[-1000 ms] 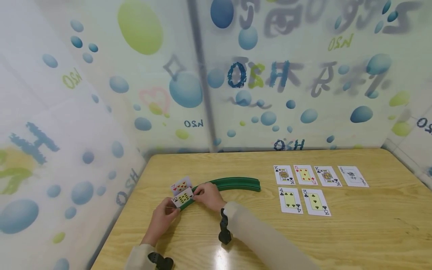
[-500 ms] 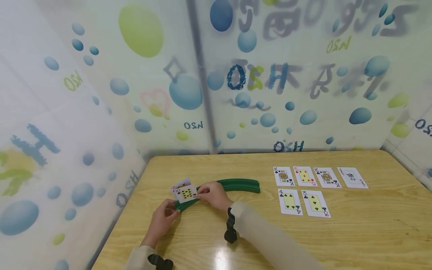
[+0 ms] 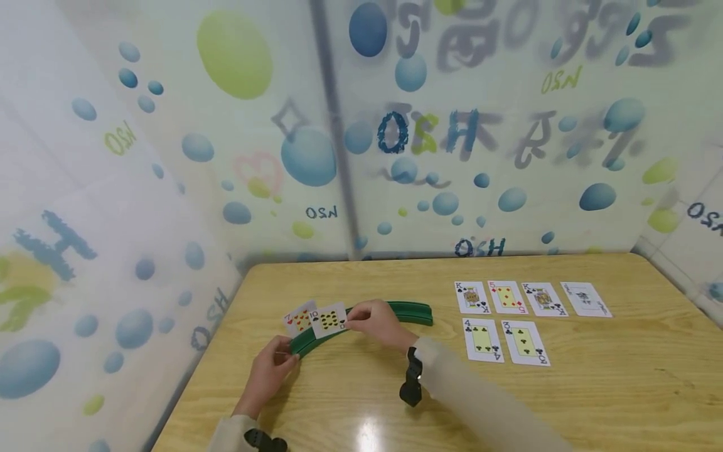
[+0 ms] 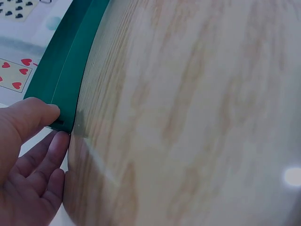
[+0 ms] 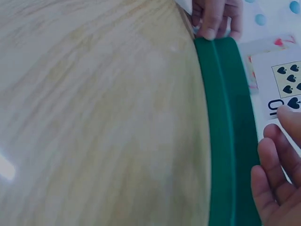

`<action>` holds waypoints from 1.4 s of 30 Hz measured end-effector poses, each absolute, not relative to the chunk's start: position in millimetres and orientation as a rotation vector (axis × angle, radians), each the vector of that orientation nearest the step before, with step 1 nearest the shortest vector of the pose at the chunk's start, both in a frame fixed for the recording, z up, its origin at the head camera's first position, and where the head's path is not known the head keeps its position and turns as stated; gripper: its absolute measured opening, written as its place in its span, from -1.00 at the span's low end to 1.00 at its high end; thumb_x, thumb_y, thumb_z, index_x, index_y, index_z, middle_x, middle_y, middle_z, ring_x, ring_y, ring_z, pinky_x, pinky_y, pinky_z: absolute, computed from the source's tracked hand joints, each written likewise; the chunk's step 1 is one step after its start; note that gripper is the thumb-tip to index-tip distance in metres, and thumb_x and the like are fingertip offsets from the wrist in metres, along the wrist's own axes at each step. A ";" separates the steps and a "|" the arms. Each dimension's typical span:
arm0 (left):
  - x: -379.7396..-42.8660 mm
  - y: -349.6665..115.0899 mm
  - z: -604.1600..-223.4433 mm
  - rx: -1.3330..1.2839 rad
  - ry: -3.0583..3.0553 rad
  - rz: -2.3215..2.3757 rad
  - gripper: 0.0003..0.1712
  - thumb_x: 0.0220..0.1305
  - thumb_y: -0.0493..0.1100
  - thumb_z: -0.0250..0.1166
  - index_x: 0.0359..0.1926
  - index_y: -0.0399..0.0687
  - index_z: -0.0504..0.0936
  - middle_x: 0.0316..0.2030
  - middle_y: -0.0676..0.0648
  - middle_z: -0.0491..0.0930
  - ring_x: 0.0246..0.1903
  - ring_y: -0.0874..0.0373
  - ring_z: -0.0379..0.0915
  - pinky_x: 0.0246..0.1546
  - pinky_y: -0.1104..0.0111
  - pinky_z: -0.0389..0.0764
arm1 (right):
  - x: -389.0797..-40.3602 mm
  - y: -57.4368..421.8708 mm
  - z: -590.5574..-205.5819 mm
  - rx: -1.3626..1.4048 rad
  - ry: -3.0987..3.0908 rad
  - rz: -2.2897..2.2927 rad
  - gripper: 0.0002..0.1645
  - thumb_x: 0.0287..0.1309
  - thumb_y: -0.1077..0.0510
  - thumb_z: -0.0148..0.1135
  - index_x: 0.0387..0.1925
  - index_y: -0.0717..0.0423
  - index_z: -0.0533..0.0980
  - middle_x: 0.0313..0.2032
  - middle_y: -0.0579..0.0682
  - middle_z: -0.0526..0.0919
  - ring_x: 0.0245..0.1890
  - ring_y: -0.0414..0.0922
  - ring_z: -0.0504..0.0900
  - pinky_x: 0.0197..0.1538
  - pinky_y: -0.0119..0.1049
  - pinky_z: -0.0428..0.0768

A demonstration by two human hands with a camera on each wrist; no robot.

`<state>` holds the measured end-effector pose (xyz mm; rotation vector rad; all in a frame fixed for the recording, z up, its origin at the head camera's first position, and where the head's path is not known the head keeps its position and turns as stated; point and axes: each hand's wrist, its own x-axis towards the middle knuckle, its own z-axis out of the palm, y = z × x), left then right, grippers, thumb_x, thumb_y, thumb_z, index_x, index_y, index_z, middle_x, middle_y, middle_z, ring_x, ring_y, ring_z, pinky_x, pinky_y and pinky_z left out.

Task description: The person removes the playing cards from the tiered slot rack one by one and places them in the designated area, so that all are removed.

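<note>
In the head view a curved green card holder lies on the left half of the wooden table. My left hand holds its near-left end, the thumb on top in the left wrist view. A seven of hearts leans upright in the holder close to that end. Just right of it, my right hand pinches the ten of spades by its lower right corner. The ten overlaps the seven's right edge. In the right wrist view the ten stands at the holder's far side, under my thumb.
Face-up cards lie in two rows on the right: a king, a five of diamonds, another king and a joker behind, a four of clubs and a three of clubs in front. A patterned wall borders the table's back.
My right hand has drawn the ten of spades rightward along the holder, from over the left end, uncovering more of the seven. My left hand has stayed at the holder's end.
</note>
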<state>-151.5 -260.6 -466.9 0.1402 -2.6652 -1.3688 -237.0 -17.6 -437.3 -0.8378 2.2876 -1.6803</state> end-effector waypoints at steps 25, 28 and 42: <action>-147.9 -269.0 -471.9 -0.016 -2.595 -1.363 -0.75 0.06 -0.38 0.28 -0.19 -0.24 0.49 -0.34 -0.15 0.56 -0.37 0.04 0.53 -0.35 0.24 0.57 | -259.4 142.5 -418.3 -0.478 2.571 -1.708 -0.79 0.14 0.16 0.21 -0.30 0.28 0.54 -0.37 0.16 0.59 -0.30 0.20 0.53 -0.28 -0.13 0.54; -149.8 -267.0 -470.8 0.071 -2.645 -1.381 -0.74 0.08 -0.40 0.26 -0.16 -0.25 0.49 -0.28 -0.18 0.56 -0.31 0.00 0.53 -0.29 0.23 0.56 | -258.1 162.5 -417.3 -0.410 2.624 -1.687 -0.76 0.15 0.16 0.20 -0.27 0.31 0.52 -0.36 0.22 0.59 -0.32 0.20 0.53 -0.31 -0.11 0.55; -153.6 -264.4 -465.8 0.122 -2.710 -1.364 -0.74 0.11 -0.41 0.24 -0.13 -0.24 0.49 -0.25 -0.17 0.56 -0.27 0.00 0.52 -0.25 0.21 0.55 | -237.0 256.9 -418.8 -0.172 2.898 -1.475 -0.57 0.23 0.03 0.10 -0.12 0.37 0.46 -0.27 0.19 0.57 -0.36 -0.15 0.51 -0.33 -0.30 0.55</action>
